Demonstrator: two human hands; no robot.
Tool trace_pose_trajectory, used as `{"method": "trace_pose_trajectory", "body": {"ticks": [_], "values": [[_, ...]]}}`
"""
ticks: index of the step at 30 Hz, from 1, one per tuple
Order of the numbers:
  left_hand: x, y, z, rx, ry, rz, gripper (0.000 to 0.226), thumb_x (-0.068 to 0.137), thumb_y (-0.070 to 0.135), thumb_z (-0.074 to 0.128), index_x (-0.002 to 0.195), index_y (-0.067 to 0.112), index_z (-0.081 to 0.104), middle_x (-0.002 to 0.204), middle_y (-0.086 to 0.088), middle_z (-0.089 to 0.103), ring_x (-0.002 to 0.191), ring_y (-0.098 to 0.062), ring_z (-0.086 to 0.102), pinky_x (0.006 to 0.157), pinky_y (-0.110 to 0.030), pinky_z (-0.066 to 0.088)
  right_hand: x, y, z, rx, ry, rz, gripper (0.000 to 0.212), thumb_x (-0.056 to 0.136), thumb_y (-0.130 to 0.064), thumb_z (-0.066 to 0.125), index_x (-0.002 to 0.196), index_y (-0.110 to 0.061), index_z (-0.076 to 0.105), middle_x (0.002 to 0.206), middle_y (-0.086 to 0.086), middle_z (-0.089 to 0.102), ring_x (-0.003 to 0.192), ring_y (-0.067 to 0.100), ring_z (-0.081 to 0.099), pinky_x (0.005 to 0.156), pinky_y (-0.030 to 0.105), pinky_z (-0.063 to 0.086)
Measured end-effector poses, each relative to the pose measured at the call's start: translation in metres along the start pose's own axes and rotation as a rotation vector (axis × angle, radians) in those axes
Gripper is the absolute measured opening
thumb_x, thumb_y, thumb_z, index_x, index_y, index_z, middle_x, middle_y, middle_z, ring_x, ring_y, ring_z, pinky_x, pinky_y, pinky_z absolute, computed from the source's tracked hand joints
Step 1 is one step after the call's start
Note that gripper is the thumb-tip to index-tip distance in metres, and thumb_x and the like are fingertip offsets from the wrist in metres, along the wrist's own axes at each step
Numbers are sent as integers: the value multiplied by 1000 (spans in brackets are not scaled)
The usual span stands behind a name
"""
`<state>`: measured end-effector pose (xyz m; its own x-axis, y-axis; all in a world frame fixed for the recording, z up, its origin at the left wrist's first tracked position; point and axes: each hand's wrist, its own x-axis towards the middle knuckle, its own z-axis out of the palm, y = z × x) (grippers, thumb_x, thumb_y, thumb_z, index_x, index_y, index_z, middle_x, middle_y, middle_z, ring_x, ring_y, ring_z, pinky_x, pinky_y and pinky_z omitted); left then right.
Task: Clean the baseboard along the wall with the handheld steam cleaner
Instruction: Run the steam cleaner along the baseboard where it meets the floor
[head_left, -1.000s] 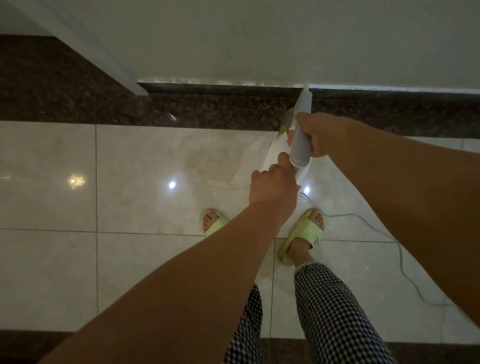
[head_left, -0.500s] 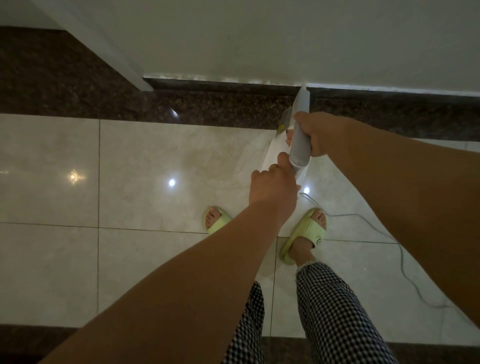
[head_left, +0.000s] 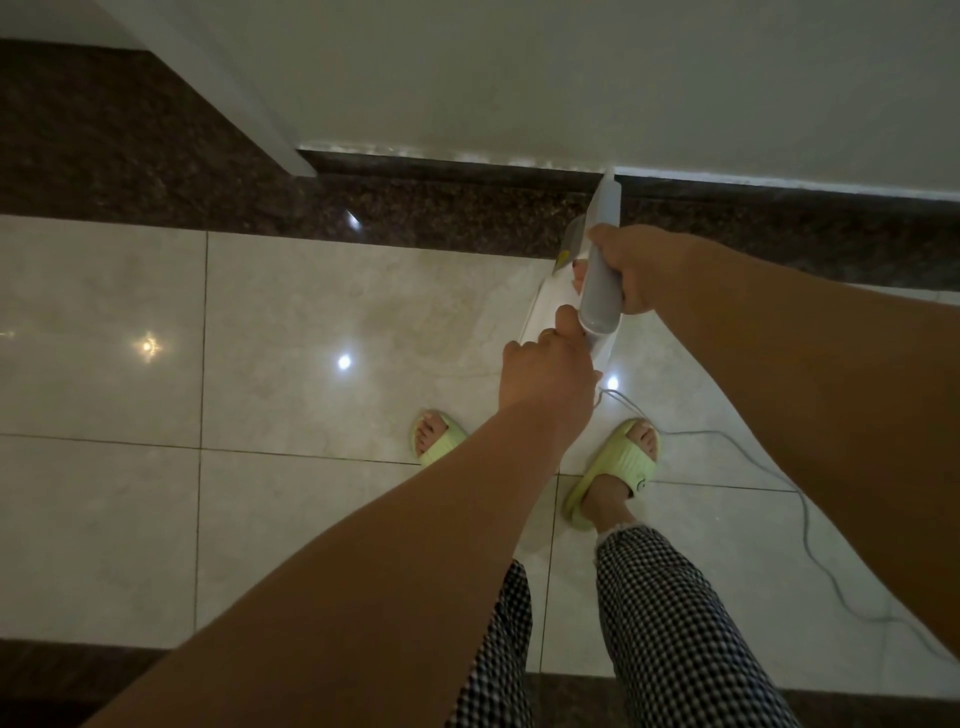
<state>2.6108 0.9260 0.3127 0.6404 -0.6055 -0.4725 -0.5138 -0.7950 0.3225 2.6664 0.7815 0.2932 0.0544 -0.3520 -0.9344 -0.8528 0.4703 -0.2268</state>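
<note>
Cream marble floor tiles (head_left: 291, 332) fill most of the view, bordered on the far side by a dark speckled stone band (head_left: 415, 213). Beyond that band the dark baseboard (head_left: 467, 169) runs left to right along the foot of the pale wall (head_left: 571, 78). Your two forearms reach forward from the near edge, above checked trousers (head_left: 670, 623) and pale green slippers (head_left: 618, 470). You hold the white handheld steam cleaner (head_left: 601, 270) right of centre, its narrow nozzle pointing away from you, the tip meeting the top edge of the baseboard. Your right hand (head_left: 636, 267) wraps round the grey upper handle, fingers curled closed on it. Your left hand (head_left: 548, 371) grips the near end of the body, thumb up against the handle. A thin grey cord (head_left: 810, 530) trails from the cleaner across the tiles to the near right.
</note>
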Motion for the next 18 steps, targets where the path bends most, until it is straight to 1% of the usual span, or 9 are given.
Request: {"method": "trace_pose_trajectory", "body": {"ticks": [4, 7, 10, 13, 16, 18], "values": [[0, -4, 0, 16, 11, -5, 50, 95, 41, 55, 127, 12, 30, 99, -1, 60, 87, -21, 64, 76, -32, 37, -1, 0, 5, 7, 4, 2, 43, 93, -41, 59, 124, -13, 50, 91, 3, 65, 69, 12, 62, 49, 29, 46], [0, -7, 0, 25, 19, -3, 50, 95, 41, 55, 126, 12, 30, 98, -1, 60, 86, -21, 64, 75, -33, 36, -1, 0, 7, 5, 3, -2, 45, 93, -42, 59, 125, -13, 49, 95, 3, 66, 73, 13, 63, 50, 30, 47], [-1, -9, -1, 1, 12, -10, 48, 95, 41, 55, 125, 13, 30, 97, -1, 60, 86, -22, 64, 76, -33, 37, -4, -1, 11, -13, 10, 4, 45, 93, -43, 59, 125, -13, 50, 96, 3, 67, 72, 13, 63, 48, 29, 45], [-2, -11, -3, -9, 13, -14, 47, 95, 41, 56, 124, 13, 30, 96, 0, 59, 85, -21, 64, 76, -33, 37, -6, -3, 14, -27, 15, 2, 46, 93, -42, 59, 127, -14, 49, 102, 3, 66, 73, 14, 63, 48, 29, 45], [-2, -14, -3, 16, 22, -7, 48, 95, 41, 54, 124, 12, 30, 93, 0, 57, 84, -21, 64, 75, -32, 37, -7, -4, 17, -31, 5, 2, 43, 94, -42, 58, 125, -14, 49, 94, 2, 65, 72, 13, 62, 47, 29, 44], [-3, -16, -3, 19, 20, -11, 49, 95, 41, 55, 126, 11, 30, 94, 0, 57, 85, -21, 64, 75, -33, 37, -7, -4, 18, -32, -3, 2, 42, 94, -42, 58, 124, -13, 49, 95, 2, 66, 72, 13, 62, 47, 29, 45]]}}
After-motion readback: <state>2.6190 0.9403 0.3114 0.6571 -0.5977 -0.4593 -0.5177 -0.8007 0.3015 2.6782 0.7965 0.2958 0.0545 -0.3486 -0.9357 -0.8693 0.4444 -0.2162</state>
